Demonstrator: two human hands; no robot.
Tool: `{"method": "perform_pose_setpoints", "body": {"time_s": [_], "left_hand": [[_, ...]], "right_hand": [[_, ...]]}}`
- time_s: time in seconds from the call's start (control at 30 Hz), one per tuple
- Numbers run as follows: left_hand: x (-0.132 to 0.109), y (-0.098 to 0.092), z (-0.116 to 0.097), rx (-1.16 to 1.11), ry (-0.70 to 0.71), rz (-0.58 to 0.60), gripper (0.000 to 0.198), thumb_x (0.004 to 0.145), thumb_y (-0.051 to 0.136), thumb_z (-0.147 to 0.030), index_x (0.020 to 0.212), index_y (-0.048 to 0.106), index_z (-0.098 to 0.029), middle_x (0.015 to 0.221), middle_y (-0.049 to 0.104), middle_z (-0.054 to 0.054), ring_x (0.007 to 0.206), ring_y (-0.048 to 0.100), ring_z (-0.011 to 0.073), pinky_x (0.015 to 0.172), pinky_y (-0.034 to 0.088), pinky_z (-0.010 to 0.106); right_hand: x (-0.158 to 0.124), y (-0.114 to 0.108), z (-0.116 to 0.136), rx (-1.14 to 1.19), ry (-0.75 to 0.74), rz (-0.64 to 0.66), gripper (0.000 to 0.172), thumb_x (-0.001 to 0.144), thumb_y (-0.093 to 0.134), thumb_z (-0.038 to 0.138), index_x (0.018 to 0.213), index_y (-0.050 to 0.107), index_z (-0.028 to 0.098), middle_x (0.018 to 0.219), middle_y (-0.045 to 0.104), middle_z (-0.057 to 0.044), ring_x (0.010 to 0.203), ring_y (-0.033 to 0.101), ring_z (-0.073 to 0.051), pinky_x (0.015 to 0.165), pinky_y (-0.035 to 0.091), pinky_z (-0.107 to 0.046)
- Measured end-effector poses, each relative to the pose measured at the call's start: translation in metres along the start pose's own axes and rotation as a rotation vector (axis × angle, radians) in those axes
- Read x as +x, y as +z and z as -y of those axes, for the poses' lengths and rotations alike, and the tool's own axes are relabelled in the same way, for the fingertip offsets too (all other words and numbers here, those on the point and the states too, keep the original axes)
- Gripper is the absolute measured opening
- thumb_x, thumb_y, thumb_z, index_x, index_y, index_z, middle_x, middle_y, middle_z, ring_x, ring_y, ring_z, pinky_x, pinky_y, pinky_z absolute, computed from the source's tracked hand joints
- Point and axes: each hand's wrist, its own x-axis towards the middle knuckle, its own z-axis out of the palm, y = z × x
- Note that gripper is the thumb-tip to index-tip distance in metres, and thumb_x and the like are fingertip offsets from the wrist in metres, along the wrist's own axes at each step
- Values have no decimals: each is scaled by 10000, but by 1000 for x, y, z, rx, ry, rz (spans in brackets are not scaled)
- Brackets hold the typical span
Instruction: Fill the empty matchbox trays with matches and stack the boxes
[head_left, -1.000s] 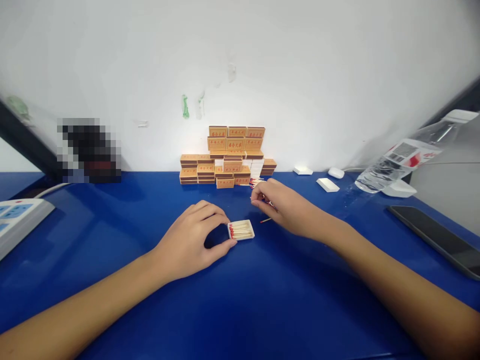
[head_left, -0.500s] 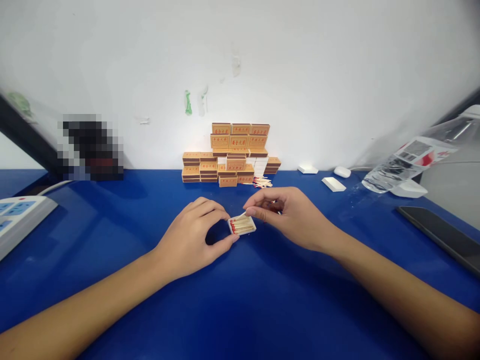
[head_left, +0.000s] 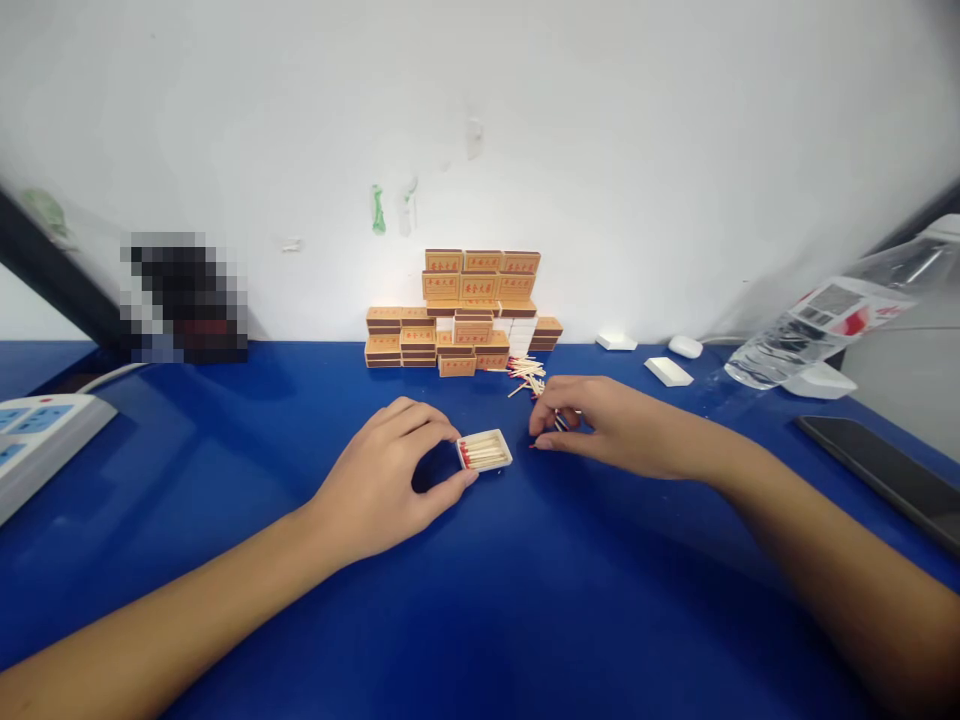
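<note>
My left hand [head_left: 394, 470] rests on the table, thumb and fingertips gripping the left end of a small white matchbox tray [head_left: 507, 460]. Several red-tipped matches [head_left: 484, 455] lie side by side in it, heads toward that hand. Just right of the tray, my right hand [head_left: 600, 425] is low over the table with thumb and forefinger close together. A red match head [head_left: 532, 446] shows at their tips; the rest of that match is hidden. More match sticks [head_left: 560, 423] show beneath the curled fingers. Behind this hand lies a loose heap of matches [head_left: 527, 368].
Stacked matchboxes [head_left: 480, 288] stand against the wall. White trays [head_left: 668, 372], a white rounded case [head_left: 685, 347], a leaning plastic bottle [head_left: 817, 310] and a dark phone [head_left: 885, 470] are on the right. At the left are a power strip [head_left: 52, 450] and a blurred dark object [head_left: 191, 305].
My right hand has moved right, away from the tray, and the match it held there is now in the tray with the others. My left hand keeps its place.
</note>
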Motion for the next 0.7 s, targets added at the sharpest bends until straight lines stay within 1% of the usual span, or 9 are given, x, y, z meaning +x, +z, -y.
{"method": "perform_pose_setpoints", "body": {"time_s": [0.07,0.13,0.2,0.33,0.43,0.47,0.53,0.63,0.7], "left_hand": [[0,1,0,2,-3,6,206,953,734,-360,1095,723,-210,1113,736,77,1047,659,264,936,556,464],[0,1,0,7,-6,12,209,954,733,-362,1094,724,-207,1120,735,80,1054,657,265,940,554,467],[0,1,0,10,-7,28,211,955,732,-366,1094,724,-208,1128,733,79,1063,654,265,943,552,471],[0,1,0,-7,6,73,215,953,734,-369,1105,723,-218,1139,728,72,1075,649,264,953,547,473],[0,0,-1,-5,8,75,208,951,736,-361,1104,722,-222,1142,726,74,1085,647,269,964,543,478],[-1,0,-1,-2,9,72,209,952,734,-361,1106,721,-221,1143,726,76,1087,648,271,966,543,480],[-1,0,0,2,11,66,216,955,730,-365,1114,720,-219,1148,727,80,1087,650,273,965,545,484],[-1,1,1,7,16,54,224,954,732,-372,1114,723,-217,1148,728,84,1082,655,276,960,551,487],[-1,1,2,11,19,50,225,953,734,-374,1111,726,-214,1151,729,87,1086,656,277,960,552,490]], "right_hand": [[-2,-3,-9,-3,42,72,169,964,666,379,938,727,224,983,681,-54,868,592,-213,766,465,-356],[-2,-2,-10,-5,54,84,169,990,628,356,922,692,215,988,669,-58,873,588,-213,769,467,-355],[-1,2,-1,-11,20,31,169,1017,595,332,917,665,215,984,665,-54,874,587,-207,775,461,-349],[0,20,29,-3,-93,-129,140,1041,596,310,958,663,219,999,665,-47,904,600,-194,798,459,-328],[1,30,41,-47,-149,-169,135,1049,564,257,1005,685,217,1035,659,-61,922,615,-194,808,469,-327],[2,30,39,-64,-149,-182,148,1050,553,252,1010,691,217,1029,663,-65,914,620,-196,804,471,-330],[3,21,27,-107,-109,-247,169,1044,546,275,996,698,216,981,680,-71,867,623,-202,773,470,-338],[4,-3,-5,-252,27,-375,201,1004,549,312,917,695,206,904,694,-89,779,601,-217,708,439,-361],[3,-18,-26,-316,140,-344,195,960,569,329,881,699,207,874,698,-93,749,598,-225,688,425,-371]]}}
